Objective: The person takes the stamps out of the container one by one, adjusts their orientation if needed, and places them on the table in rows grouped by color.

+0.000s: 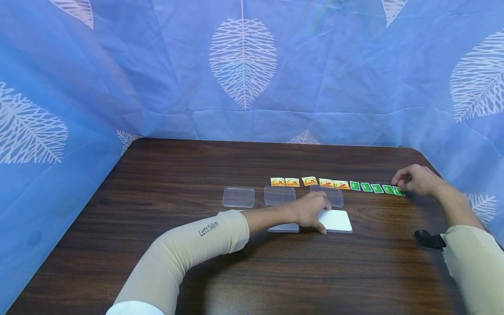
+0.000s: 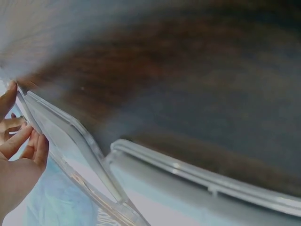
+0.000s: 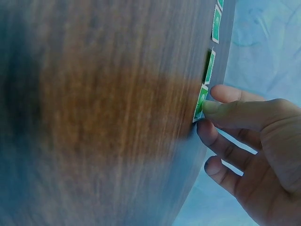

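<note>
In the head view my right hand [image 1: 423, 179] is at the right end of a row of small stamps. Its thumb and index finger pinch the last green stamp [image 3: 201, 101], which is tilted in the right wrist view; the other fingers are loosely bent. My left hand [image 1: 311, 210] spans the rightmost white-filled shallow plastic case [image 1: 336, 221], thumb at the near edge and fingertips at the far one. Another such case [image 1: 284, 228] lies partly under my left forearm. Farther left, the forearm covers most of a white edge.
Three clear plastic lids, one of them the left lid [image 1: 238, 197], lie in a row behind the cases. Behind them runs a line of yellow stamps [image 1: 292, 182], then green stamps [image 1: 365, 187]. A blue leaf-patterned curtain [image 1: 177, 65] borders the dark wooden table [image 1: 244, 280].
</note>
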Motion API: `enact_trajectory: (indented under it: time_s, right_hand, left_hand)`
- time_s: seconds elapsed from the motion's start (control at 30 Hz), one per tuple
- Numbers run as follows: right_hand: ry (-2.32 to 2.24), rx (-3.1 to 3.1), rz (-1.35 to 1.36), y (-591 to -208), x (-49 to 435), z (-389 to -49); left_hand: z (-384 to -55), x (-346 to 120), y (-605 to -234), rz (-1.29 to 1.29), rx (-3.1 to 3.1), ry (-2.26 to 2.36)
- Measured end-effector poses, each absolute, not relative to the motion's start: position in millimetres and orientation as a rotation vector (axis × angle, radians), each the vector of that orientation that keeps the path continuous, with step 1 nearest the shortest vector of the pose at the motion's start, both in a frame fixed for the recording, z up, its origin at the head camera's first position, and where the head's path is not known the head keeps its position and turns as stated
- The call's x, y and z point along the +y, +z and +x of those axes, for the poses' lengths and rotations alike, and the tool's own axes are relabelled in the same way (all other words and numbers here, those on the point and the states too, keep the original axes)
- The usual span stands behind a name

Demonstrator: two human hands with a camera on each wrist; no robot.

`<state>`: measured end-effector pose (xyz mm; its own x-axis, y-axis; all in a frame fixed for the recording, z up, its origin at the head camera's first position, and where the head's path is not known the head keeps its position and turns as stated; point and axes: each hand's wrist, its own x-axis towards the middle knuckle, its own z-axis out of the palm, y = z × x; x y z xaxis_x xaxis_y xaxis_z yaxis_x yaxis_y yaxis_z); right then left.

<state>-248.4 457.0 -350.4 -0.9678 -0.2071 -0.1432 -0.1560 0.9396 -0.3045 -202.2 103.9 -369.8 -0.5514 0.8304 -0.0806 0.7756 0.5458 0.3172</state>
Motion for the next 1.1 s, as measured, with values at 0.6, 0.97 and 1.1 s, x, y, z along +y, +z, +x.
enact_trajectory:
  time_s: [0.6,0.97,1.1]
  right_hand:
    - [-0.394,3.032,-0.379,-339,447,-241]
    - [-0.417,3.163,-0.537,-335,404,-224]
    - [-0.447,3.187,-0.618,-332,387,-219]
  left_hand:
    - [-199,101,-362,1.339,2.572,0.359]
    - [-195,63,-337,1.442,2.864,0.053]
    - [-194,43,-328,1.443,2.947,0.024]
